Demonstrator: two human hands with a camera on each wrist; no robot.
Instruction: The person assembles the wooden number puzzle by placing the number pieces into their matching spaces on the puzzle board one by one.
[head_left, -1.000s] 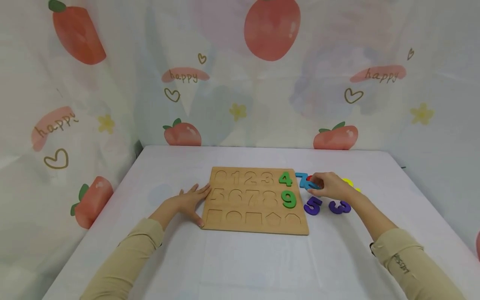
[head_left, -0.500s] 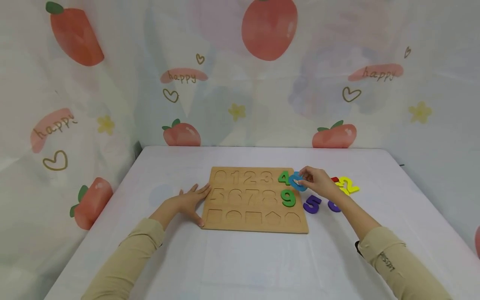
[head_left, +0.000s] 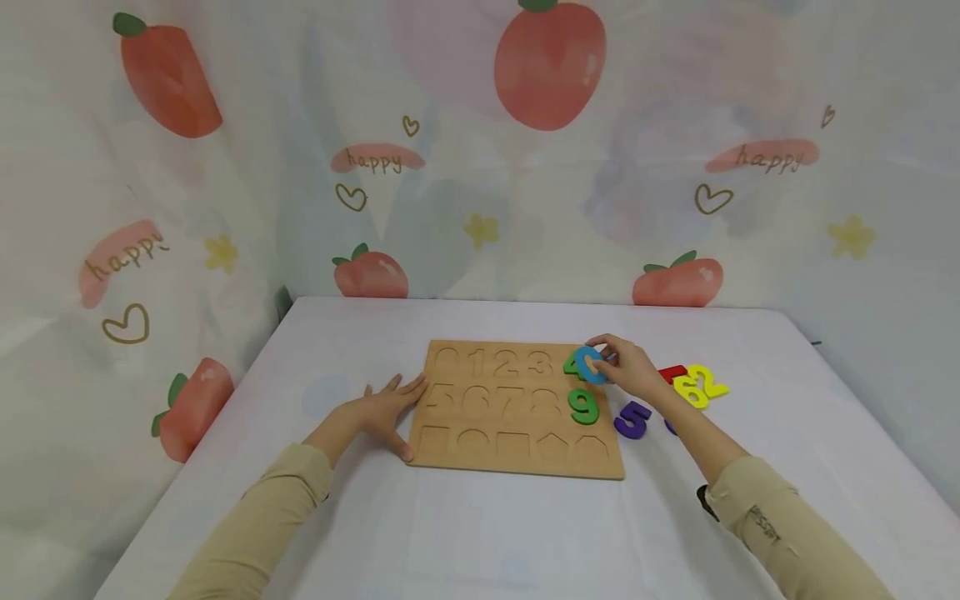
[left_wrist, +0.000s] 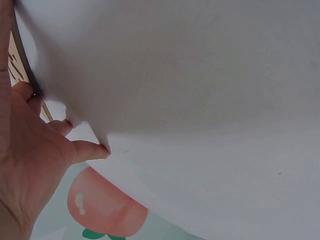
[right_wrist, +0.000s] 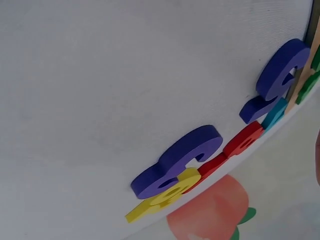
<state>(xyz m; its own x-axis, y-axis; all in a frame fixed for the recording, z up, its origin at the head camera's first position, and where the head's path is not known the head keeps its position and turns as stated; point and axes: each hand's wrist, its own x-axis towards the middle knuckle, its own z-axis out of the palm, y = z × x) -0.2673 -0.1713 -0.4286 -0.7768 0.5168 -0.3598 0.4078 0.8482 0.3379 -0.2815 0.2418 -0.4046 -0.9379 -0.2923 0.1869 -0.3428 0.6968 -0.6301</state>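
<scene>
My right hand [head_left: 626, 367] pinches a blue ring-shaped number 0 [head_left: 582, 373] above the upper right corner of the wooden number board [head_left: 480, 417]. In the head view the ring partly covers the green 4 [head_left: 571, 367] in the board's top row. Below that sits the green 9 [head_left: 583, 407]. My left hand [head_left: 381, 415] lies with fingers spread at the board's left edge, thumb at the lower left corner. The left wrist view shows this hand [left_wrist: 37, 150] with its fingertips along the edge.
Right of the board lie a purple 5 [head_left: 633, 420], a purple 3 [right_wrist: 175, 162], a red number [head_left: 672, 374], a yellow 6 [head_left: 692, 392] and a yellow 2 [head_left: 708, 382]. A blue piece [right_wrist: 274, 115] shows behind the purple 5 in the right wrist view.
My right hand has lifted the blue 0 from the loose numbers and carried it left over the board's corner. The left hand has stayed at the board's edge.
</scene>
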